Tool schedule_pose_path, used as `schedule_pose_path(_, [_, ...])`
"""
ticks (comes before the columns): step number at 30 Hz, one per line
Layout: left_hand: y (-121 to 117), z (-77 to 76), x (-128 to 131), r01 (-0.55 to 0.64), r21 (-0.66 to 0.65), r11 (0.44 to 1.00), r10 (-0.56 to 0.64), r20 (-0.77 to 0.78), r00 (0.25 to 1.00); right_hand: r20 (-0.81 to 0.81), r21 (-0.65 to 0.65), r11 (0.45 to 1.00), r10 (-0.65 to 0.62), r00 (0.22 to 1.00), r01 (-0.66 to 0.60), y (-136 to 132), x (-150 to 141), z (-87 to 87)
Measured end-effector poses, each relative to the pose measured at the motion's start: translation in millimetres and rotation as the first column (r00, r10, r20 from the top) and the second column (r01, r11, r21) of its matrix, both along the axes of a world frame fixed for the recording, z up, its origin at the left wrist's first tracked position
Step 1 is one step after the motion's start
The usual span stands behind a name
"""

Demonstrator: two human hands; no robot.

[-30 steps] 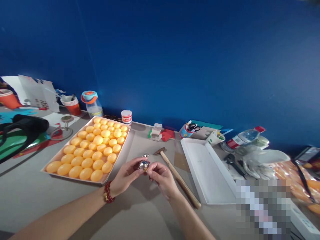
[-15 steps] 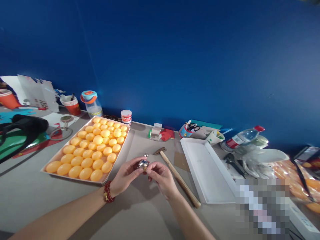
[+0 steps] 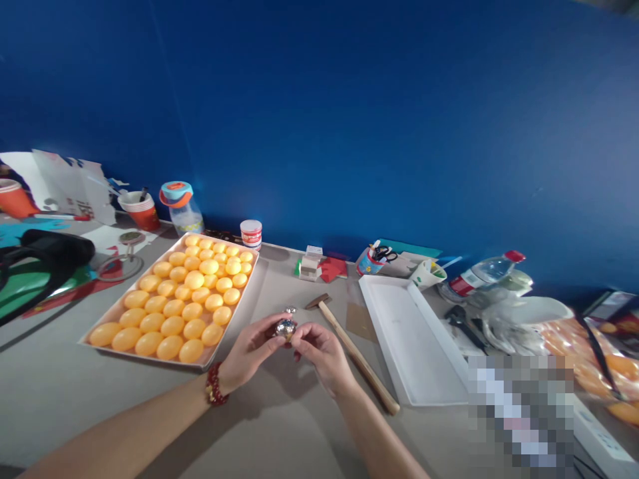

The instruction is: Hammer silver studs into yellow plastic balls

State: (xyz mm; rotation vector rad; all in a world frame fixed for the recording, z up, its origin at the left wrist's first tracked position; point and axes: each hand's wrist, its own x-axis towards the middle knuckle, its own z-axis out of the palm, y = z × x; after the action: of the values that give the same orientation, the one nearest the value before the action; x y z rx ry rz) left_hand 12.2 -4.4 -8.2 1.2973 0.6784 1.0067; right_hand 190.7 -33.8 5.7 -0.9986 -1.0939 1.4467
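My left hand (image 3: pixel 254 349), with a dark red bead bracelet (image 3: pixel 215 384) at the wrist, is closed round a shiny silver ball (image 3: pixel 285 328), thumb in front. Right beside it, the fingers of my right hand (image 3: pixel 322 356) are pinched together at the ball's lower right edge. What they grip there is too small to make out. Just behind the ball, a second small shiny silver piece (image 3: pixel 291 309) shows on the table. A wooden-handled hammer (image 3: pixel 357 352) lies to the right of my hands.
To the left is a shallow box (image 3: pixel 204 364) of orange balls. A long white tray (image 3: pixel 424 346) lies right of the hammer. Small boxes (image 3: pixel 311 265), a pen cup (image 3: pixel 369 263), a white-lidded tub (image 3: pixel 251 233) and a bottle (image 3: pixel 484 274) stand along the blue wall (image 3: pixel 319 120).
Both hands stay together at the silver ball with almost no movement. The whole view has shifted very slightly.
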Motion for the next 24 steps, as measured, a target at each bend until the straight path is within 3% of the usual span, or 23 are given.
schedule_pose_path(11, [0, 0.9, 2, -0.023, -0.008, 1.0, 0.023, 0.018, 1.0, -0.009, -0.024, 1.0, 0.009, 1.0, -0.01, 1, 0, 1.8])
schedule_pose_path(24, [-1, -9.0, 3, -0.053, -0.055, 0.997, 0.052, -0.021, 0.998, -0.22, -0.118, 0.988, 0.069, 0.973, -0.097, 9, 5, -6.3])
